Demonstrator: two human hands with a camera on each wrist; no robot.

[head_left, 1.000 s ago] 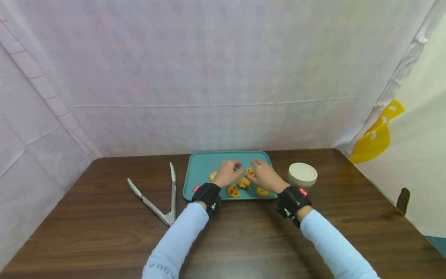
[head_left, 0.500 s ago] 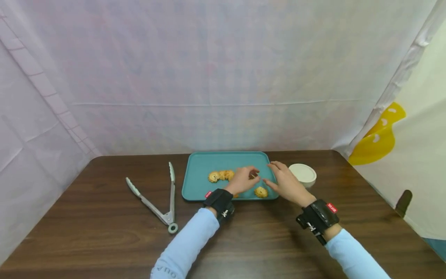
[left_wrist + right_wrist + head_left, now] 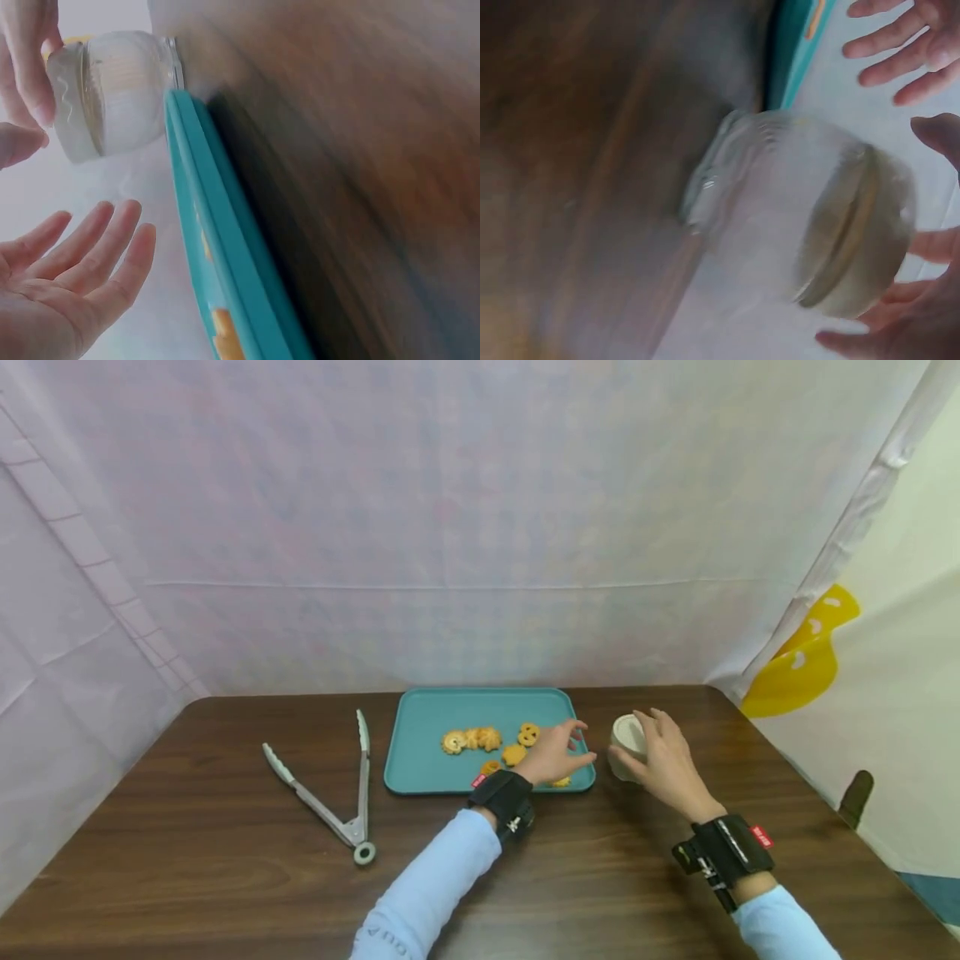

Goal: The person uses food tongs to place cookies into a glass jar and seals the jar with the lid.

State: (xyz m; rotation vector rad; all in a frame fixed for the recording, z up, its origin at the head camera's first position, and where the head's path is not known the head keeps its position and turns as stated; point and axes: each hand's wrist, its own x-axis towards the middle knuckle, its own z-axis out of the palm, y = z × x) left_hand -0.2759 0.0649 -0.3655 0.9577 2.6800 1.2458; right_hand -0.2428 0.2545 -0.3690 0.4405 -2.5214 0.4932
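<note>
A clear glass jar with a whitish lid stands right of the teal tray. My right hand is at the jar, its fingers spread about the lid; in the right wrist view the thumb is apart from the lid while the fingertips are right at its far edge. My left hand hovers over the tray's right side with fingers spread and nothing held. Several cookies lie on the tray, one pretzel-shaped cookie among them. The left wrist hides part of the cookies near the front.
Metal tongs with pale tips lie spread on the dark wooden table, left of the tray. A white cloth hangs behind the table, and another cloth with a yellow patch hangs at the right.
Both hands have moved rightward from over the cookies. My right hand has gone from the tray to the jar's lid; my left hand now sits at the tray's right part, uncovering cookies.
</note>
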